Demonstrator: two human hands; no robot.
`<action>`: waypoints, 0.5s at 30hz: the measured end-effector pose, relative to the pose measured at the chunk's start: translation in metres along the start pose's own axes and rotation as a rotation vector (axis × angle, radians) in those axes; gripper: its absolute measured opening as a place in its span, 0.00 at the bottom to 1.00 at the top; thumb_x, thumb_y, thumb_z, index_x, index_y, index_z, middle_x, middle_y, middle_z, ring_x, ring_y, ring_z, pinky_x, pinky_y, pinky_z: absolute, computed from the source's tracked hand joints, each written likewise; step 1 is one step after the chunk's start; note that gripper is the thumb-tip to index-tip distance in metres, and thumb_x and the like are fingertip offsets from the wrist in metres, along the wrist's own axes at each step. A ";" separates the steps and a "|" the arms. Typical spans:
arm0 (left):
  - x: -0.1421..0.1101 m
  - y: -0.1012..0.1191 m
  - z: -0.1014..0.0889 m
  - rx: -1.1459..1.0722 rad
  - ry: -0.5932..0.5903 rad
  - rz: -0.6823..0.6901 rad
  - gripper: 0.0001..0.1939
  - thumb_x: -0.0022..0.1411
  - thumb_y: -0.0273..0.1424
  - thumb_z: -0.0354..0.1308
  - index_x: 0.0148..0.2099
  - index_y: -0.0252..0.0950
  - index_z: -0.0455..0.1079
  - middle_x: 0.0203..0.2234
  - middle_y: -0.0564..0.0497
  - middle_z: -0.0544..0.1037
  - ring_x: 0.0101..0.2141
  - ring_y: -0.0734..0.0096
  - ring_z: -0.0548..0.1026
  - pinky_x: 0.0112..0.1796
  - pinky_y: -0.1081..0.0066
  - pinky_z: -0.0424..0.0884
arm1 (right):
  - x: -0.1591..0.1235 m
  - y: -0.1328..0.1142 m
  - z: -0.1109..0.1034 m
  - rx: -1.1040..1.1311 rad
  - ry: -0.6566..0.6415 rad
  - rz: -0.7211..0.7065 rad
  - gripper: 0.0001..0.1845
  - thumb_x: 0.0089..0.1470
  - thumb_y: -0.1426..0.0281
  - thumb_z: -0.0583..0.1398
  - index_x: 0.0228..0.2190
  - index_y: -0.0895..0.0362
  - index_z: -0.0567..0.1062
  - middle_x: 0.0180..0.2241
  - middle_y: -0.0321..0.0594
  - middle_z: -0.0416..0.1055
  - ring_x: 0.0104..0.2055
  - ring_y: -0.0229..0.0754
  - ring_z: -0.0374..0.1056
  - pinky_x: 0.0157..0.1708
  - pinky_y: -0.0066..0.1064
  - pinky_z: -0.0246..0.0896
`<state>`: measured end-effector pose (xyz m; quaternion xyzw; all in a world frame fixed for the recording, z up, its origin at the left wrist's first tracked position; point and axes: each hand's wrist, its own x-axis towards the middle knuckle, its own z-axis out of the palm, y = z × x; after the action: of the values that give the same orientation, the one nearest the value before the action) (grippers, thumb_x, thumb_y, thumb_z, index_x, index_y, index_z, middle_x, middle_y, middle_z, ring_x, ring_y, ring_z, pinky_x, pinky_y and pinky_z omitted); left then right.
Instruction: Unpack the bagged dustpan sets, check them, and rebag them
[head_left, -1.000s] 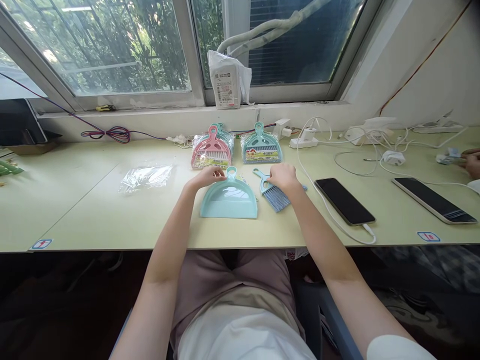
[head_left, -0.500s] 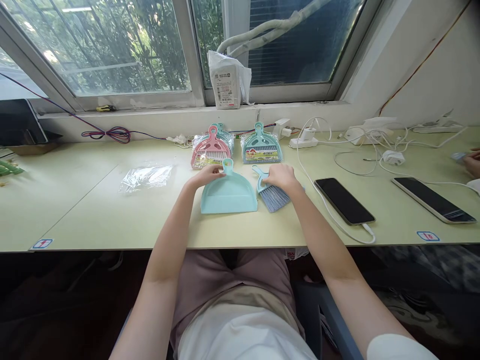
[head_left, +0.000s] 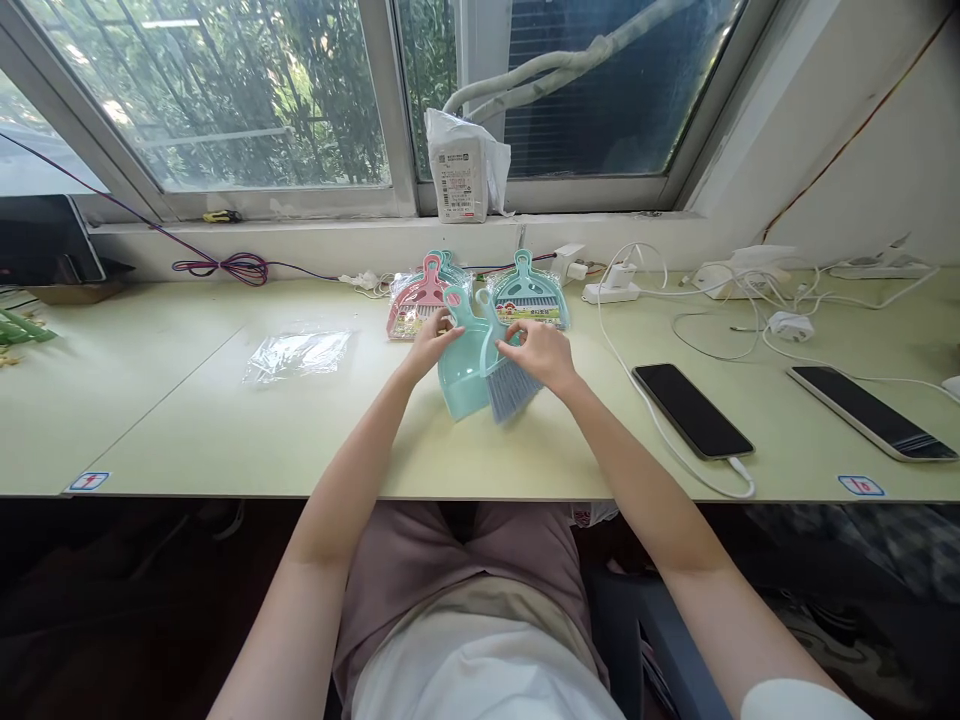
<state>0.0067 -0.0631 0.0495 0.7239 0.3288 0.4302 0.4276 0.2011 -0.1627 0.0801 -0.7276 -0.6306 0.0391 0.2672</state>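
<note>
My left hand (head_left: pixel 433 345) grips a mint-green dustpan (head_left: pixel 463 376) near its handle, holding it turned and tilted. In my right hand (head_left: pixel 541 352) is a small brush (head_left: pixel 513 390) with a mint-green handle and grey-blue bristles, pinched between thumb and fingers. The brush overlaps the right side of the dustpan, hiding part of it; whether the two touch I cannot tell. Behind them lie wrapped sets: a pink dustpan-and-brush set (head_left: pixel 420 300) with a green one under it, and a green dustpan-and-brush set (head_left: pixel 529 290) to its right.
A crumpled clear plastic bag (head_left: pixel 298 356) lies to the left. On the right are a black phone (head_left: pixel 691 411) on a white charging cable, another phone (head_left: pixel 874 412), a power strip (head_left: pixel 611 292) and tangled cords. A wrapped box (head_left: pixel 461 180) stands on the windowsill.
Both hands have come closer together. The dustpan has been turned and tilted to the right, and the brush has been brought left, raised upright in front of it. A co-worker's hand has left the right edge.
</note>
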 end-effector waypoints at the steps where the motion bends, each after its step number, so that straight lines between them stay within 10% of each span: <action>1: -0.002 0.002 0.006 -0.019 -0.009 0.009 0.23 0.54 0.43 0.60 0.50 0.37 0.65 0.32 0.51 0.71 0.35 0.68 0.71 0.35 0.71 0.66 | -0.002 -0.003 0.004 -0.013 0.014 -0.005 0.16 0.54 0.54 0.61 0.36 0.52 0.78 0.34 0.41 0.78 0.42 0.48 0.73 0.39 0.32 0.61; 15: -0.008 0.007 0.023 -0.016 0.060 -0.031 0.16 0.52 0.44 0.64 0.32 0.35 0.70 0.21 0.54 0.68 0.23 0.75 0.65 0.24 0.72 0.57 | -0.014 -0.011 0.016 -0.058 0.040 -0.094 0.18 0.61 0.54 0.55 0.40 0.52 0.77 0.33 0.43 0.78 0.39 0.48 0.72 0.38 0.32 0.58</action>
<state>0.0248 -0.0805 0.0469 0.7021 0.3489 0.4476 0.4301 0.1821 -0.1695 0.0677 -0.7052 -0.6595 -0.0061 0.2601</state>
